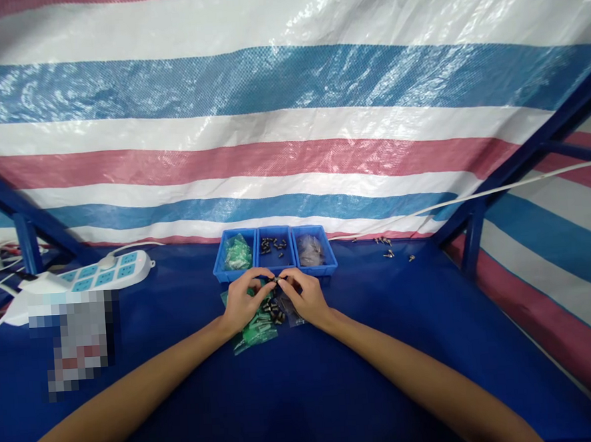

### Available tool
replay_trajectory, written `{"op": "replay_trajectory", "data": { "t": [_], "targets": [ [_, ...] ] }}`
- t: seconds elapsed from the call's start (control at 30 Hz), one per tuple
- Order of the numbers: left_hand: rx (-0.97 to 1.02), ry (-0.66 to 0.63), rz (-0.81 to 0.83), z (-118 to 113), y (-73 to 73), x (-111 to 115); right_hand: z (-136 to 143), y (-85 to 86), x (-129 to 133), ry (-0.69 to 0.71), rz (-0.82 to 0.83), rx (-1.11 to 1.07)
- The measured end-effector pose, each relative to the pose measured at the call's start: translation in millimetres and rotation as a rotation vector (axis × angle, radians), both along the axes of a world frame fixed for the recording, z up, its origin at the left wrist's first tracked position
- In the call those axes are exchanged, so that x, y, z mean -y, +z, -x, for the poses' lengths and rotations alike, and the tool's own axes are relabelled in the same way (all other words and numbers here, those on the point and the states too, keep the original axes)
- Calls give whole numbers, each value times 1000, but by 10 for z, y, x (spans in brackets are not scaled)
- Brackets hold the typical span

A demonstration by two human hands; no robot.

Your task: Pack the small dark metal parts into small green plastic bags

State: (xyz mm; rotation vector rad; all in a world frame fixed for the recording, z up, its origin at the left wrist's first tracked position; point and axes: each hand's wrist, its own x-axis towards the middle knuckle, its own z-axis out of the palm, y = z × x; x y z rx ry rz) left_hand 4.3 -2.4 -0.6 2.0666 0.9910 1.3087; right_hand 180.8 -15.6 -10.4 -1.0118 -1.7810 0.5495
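My left hand and my right hand meet at the fingertips in front of three blue bins. Thumb and forefinger of each are pinched on a small dark part, mostly hidden by the fingers. Just below it, a loose pile of small black-and-metal parts lies on the table, its exact kind too small to tell. Green plastic bags spread under and beside my left hand. A clear plastic bag shows partly beneath my right hand.
Behind my hands, the left bin holds green bags, the middle bin black parts, the right bin clear bags. A white power strip lies at left. Several small metal pieces lie at back right, near a white cable.
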Motion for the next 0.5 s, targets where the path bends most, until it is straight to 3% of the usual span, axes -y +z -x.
{"op": "replay_trajectory", "data": {
  "t": [0.5],
  "targets": [
    [-10,-17,-10,-8,11,4,11,-19,2,-33,-23,-18]
  ]
}}
